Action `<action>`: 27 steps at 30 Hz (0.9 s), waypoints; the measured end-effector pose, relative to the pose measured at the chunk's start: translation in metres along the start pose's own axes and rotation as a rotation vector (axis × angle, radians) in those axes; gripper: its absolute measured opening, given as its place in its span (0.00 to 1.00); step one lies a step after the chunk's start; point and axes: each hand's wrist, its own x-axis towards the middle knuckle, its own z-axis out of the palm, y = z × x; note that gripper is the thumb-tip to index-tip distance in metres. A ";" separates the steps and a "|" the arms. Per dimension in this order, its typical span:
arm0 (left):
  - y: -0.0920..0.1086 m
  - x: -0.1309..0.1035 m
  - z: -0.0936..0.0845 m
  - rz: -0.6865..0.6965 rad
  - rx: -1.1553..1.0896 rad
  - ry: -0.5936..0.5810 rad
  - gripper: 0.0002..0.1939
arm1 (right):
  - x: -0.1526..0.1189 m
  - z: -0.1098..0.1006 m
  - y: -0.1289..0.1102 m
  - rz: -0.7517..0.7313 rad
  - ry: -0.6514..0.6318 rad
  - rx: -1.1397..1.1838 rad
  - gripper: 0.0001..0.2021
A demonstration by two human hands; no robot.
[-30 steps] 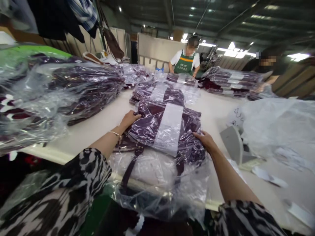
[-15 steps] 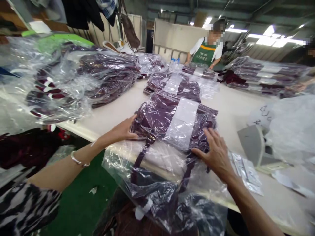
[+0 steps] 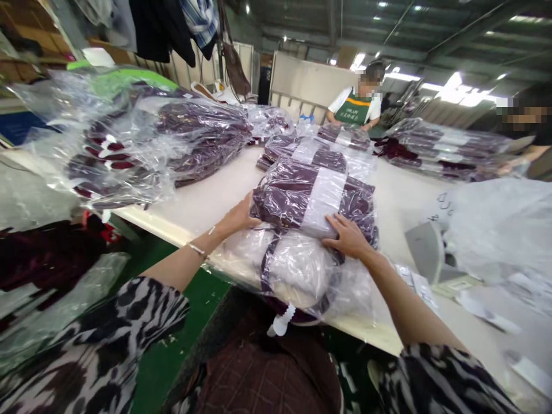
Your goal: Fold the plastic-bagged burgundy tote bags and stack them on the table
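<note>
A plastic-bagged bundle of folded dark maroon garment (image 3: pixel 282 198), with a white paper strip (image 3: pixel 323 198) across it, lies at the table's near side. Against the bundle's left edge rests my left hand (image 3: pixel 242 215), thumb apart from the fingers; its fingertips are partly hidden. My right hand (image 3: pixel 348 237) lies open on the bundle's lower right, fingers spread over the strip's lower end and the plastic. Below the hands, the clear bag's loose end (image 3: pixel 302 267) bunches at the table edge, with dark straps inside. A white tag-like piece (image 3: pixel 282 322) hangs there.
More bagged maroon garments lie in a pile (image 3: pixel 207 132) at left, behind the bundle, and in a stack (image 3: pixel 448 144) at right. A grey tape-dispenser-like object (image 3: pixel 426 253) and white plastic (image 3: pixel 500 224) sit at right. A person in a green apron (image 3: pixel 352 109) stands across the table.
My right hand has moved left from the bundle's right side onto the strip's lower end. My left hand has come against the left edge. The bag's hanging end is now bunched higher, near the table edge.
</note>
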 end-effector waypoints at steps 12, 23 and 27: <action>-0.027 -0.166 -0.016 -0.424 -0.689 0.126 0.32 | -0.217 0.019 -0.012 0.727 0.345 0.989 0.59; -0.006 -0.240 0.032 -0.105 -0.245 0.475 0.11 | -0.239 0.044 -0.051 0.661 0.330 1.856 0.22; 0.072 -0.232 0.105 0.616 -0.119 -0.205 0.16 | -0.251 0.029 -0.054 0.666 0.408 1.954 0.23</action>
